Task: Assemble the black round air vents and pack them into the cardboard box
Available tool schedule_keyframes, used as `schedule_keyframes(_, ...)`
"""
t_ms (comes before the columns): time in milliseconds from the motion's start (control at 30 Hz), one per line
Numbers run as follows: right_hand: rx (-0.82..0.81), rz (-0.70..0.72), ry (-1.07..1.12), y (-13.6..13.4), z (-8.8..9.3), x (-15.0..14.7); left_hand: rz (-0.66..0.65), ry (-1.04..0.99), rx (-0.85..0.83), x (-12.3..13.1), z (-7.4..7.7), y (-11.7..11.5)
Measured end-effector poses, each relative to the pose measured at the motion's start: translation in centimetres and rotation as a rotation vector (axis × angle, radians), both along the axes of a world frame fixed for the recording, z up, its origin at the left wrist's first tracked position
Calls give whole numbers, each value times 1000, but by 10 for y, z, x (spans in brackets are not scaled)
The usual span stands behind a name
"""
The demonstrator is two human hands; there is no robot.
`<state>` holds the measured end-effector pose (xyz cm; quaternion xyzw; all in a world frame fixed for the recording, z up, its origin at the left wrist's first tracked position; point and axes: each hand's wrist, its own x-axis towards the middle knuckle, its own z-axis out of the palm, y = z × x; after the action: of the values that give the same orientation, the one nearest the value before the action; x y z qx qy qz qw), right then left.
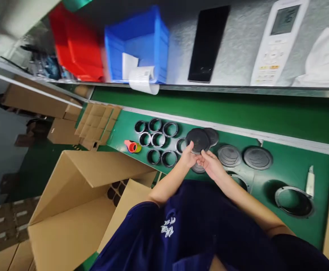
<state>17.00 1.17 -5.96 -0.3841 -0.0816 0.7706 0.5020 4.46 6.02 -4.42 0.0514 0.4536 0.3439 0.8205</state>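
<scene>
Both of my hands grip a round black disc [197,140] over the green bench. My left hand [189,156] has its thumb on the disc's lower left edge. At the lower right edge, my right hand [208,160] pinches the same disc. Behind it a second black disc [211,136] is partly covered. To the right lie two more discs, a grey-black disc [229,156] and a darker disc [257,157]. Several black rings [158,139] stand grouped to the left of my hands. Another black ring [239,182] is partly hidden by my right forearm.
A large ring [294,202] and a utility knife [310,182] lie at the right. Red and yellow cup-like pieces [132,146] sit far left. An open carton [76,210] stands below. The shelf above bears a blue bin [137,49], a phone [208,43] and a remote [279,43].
</scene>
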Motion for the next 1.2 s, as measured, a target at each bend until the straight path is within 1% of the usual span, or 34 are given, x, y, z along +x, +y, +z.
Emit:
schedule_keyframes(33, 31, 97, -33, -12, 5, -11, 4, -29, -25, -8, 1, -3)
schedule_keyframes(100, 102, 316, -175, -25, 9, -17, 88, -85, 25, -26, 8, -13)
schedule_keyframes(133, 145, 426, -300, -26, 10, -14, 152, -116, 63, -34, 13, -20)
schedule_keyframes(167, 194, 497, -471, -25, 10, -8, 206, -147, 90, -40, 18, -27)
schedule_keyframes(200, 255, 505, -682, -23, 11, 0, 244, -174, 100, -46, 24, -35)
schedule_keyframes(233, 339, 448, -904, -19, 13, 7, 260, -197, 94, -51, 29, -42)
schedule_keyframes(267, 452, 349, -1105, -16, 17, 12, 254, -218, 75, -56, 33, -49)
schedule_keyframes(300, 590, 248, -1253, -14, 22, 16, 237, -238, 51, -59, 37, -56)
schedule_keyframes(333, 737, 181, -1335, -13, 27, 16, 223, -257, 35, -62, 40, -63)
schedule_keyframes(367, 877, 157, -1362, -13, 33, 15, 217, -274, 32, -64, 42, -70)
schedule_keyframes(433, 1081, 203, -1341, -16, 44, 5, 228, -303, 52, -68, 44, -82)
schedule_keyframes(500, 1194, 261, -1333, -22, 51, -7, 237, -327, 68, -72, 46, -93)
schedule_keyframes(600, 1344, 374, -1376, -28, 54, -20, 230, -341, 67, -81, 50, -108)
schedule_keyframes(633, 1368, 393, -1410, -29, 54, -22, 230, -338, 71, -84, 52, -112)
schedule_keyframes(667, 1362, 381, -1456, -30, 55, -23, 233, -333, 80, -88, 54, -116)
schedule_keyframes(733, 1290, 289, -1537, -30, 57, -22, 231, -324, 105, -94, 58, -123)
schedule_keyframes(767, 1260, 249, -1547, -30, 59, -21, 224, -323, 113, -97, 59, -125)
schedule_keyframes(800, 1253, 239, -1532, -31, 60, -21, 216, -323, 118, -99, 60, -128)
schedule_keyframes(900, 1310, 337, -1430, -38, 64, -25, 212, -331, 117, -102, 63, -132)
schedule_keyframes(967, 1307, 371, -1395, -44, 62, -32, 229, -333, 118, -103, 64, -133)
schedule_keyframes(1100, 1191, 404, -1334, -51, 51, -44, 219, -307, 140, -107, 64, -135)
schedule_keyframes(1200, 1117, 455, -1223, -50, 49, -47, 183, -314, 148, -110, 62, -136)
